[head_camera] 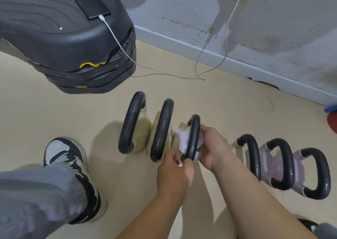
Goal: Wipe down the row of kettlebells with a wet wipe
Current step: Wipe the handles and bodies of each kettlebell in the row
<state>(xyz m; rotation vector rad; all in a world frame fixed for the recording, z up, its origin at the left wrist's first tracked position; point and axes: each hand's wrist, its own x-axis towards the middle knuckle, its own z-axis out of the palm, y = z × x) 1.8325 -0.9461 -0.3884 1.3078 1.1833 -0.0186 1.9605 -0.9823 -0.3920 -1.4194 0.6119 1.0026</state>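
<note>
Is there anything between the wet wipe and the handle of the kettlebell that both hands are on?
Nothing visible. The right hand holds the wet wipe directly against the third black handle from the left. The left hand grips the same handle at its near end, beside the wipe.

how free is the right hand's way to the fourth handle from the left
Likely yes: the fourth handle stands just beside the right hand with nothing between, though it holds the wipe on the third handle.
</note>
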